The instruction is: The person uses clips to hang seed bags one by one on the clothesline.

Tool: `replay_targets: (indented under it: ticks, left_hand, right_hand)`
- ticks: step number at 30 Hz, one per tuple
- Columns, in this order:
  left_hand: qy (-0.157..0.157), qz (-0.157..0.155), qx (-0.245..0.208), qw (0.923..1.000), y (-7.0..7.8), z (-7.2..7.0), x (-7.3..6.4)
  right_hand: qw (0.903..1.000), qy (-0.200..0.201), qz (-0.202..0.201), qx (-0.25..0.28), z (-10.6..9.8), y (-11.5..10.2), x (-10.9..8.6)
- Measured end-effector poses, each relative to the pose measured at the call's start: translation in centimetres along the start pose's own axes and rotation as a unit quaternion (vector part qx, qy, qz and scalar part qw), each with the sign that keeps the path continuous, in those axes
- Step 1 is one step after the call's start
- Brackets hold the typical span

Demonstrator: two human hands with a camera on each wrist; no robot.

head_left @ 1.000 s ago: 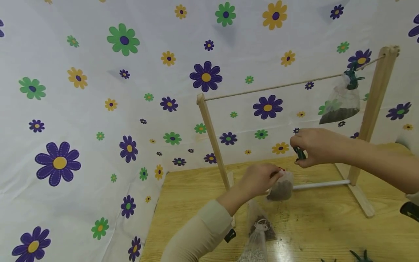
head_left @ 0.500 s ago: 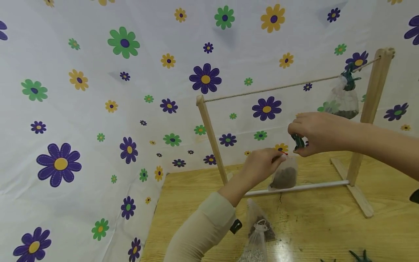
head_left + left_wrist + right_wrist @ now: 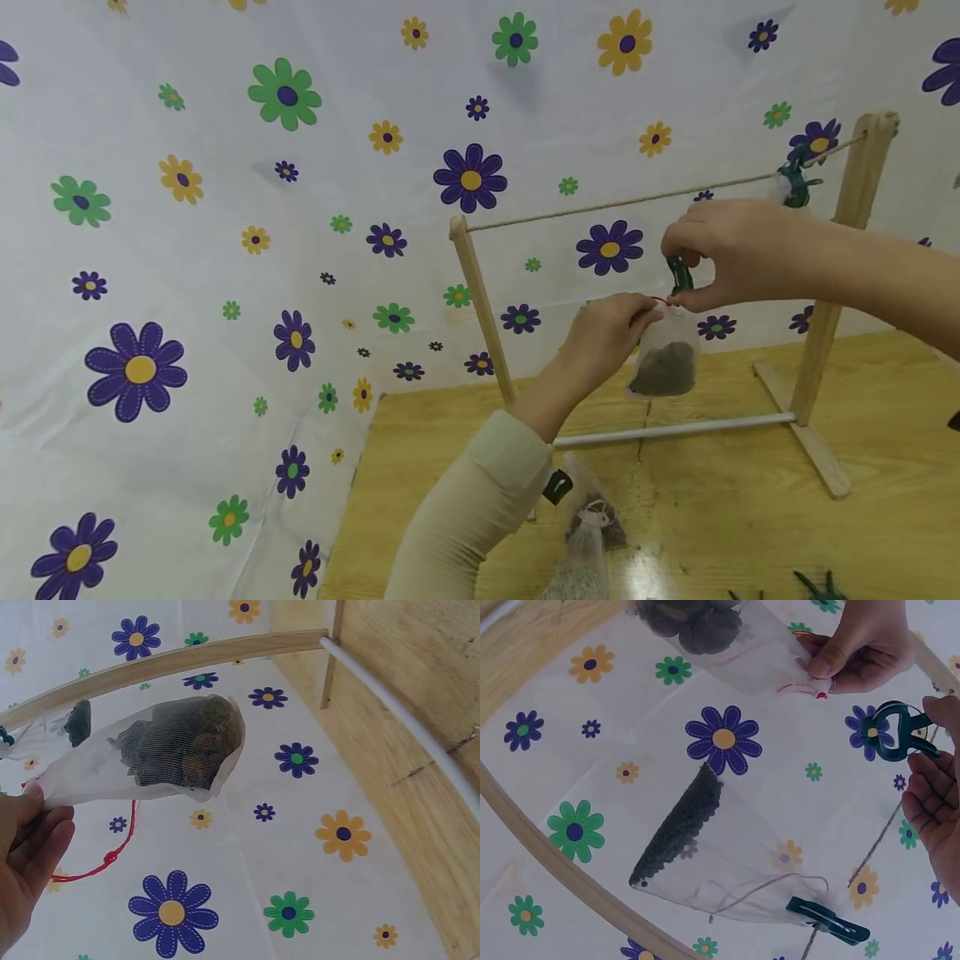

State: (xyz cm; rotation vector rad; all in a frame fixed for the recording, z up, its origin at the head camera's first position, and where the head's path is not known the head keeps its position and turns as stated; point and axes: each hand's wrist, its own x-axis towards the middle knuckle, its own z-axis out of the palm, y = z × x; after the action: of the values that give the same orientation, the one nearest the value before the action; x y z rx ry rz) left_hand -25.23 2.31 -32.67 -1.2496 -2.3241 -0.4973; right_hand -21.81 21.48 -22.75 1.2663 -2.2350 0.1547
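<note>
My left hand (image 3: 600, 340) pinches the gathered top of a white mesh drawstring bag (image 3: 666, 367) with dark, lumpy contents and a red cord (image 3: 112, 855). The bag hangs above the white crossbar (image 3: 697, 429) of a wooden stand. Between thumb and fingers, my right hand (image 3: 738, 250) holds a dark green spring clip (image 3: 900, 731), just above the bag's top. A second mesh bag (image 3: 682, 825) with dark granules hangs from the stand's rope (image 3: 600, 204) by another green clip (image 3: 829, 921); in the head view my right hand mostly covers that bag.
Wooden posts, left (image 3: 480, 308) and right (image 3: 862, 179), carry the rope. Two more mesh bags lie on the wooden table, one with dark contents (image 3: 611, 533), one with pale contents (image 3: 577, 575). More green clips (image 3: 821, 587) show at the bottom edge. A flowered cloth (image 3: 315, 208) hangs behind.
Both hands have risen toward the rope, the left lifting the mesh bag off the level of the crossbar. The clip in my right hand has come closer to the bag's top.
</note>
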Motion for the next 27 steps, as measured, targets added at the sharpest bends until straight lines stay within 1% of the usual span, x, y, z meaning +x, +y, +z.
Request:
replay_targets:
  ticks: [2,6,9,13,15,20,27]
  left_hand:
    - [-0.001,-0.004,0.002,1.0,0.0,-0.2,0.6]
    - [-0.012,-0.022,0.007,0.9997,0.3,-0.5,1.8]
    - [-0.008,-0.034,0.013,0.9993,0.4,-0.8,2.6]
    - [0.014,-0.041,0.014,0.999,0.3,-1.4,3.5]
    - [0.025,-0.046,0.012,0.9985,0.3,-1.7,3.9]
    - [0.049,-0.062,0.014,0.9967,0.2,-2.2,5.0]
    - [0.078,-0.068,0.01,0.9946,0.1,-2.3,6.0]
  right_hand:
    - [1.0,0.003,0.008,-0.006,-0.6,0.3,0.2]
    - [0.9998,0.019,0.003,-0.008,-1.6,0.9,0.7]
    - [0.9994,0.035,-0.005,-0.009,-2.3,1.3,1.1]
    - [0.999,0.039,-0.004,-0.022,-3.4,1.6,1.6]
    - [0.9983,0.048,-0.009,-0.03,-4.0,1.9,1.8]
    - [0.9971,0.069,-0.005,-0.03,-5.0,2.6,2.0]
    - [0.9965,0.058,0.024,-0.054,-5.8,3.8,1.7]
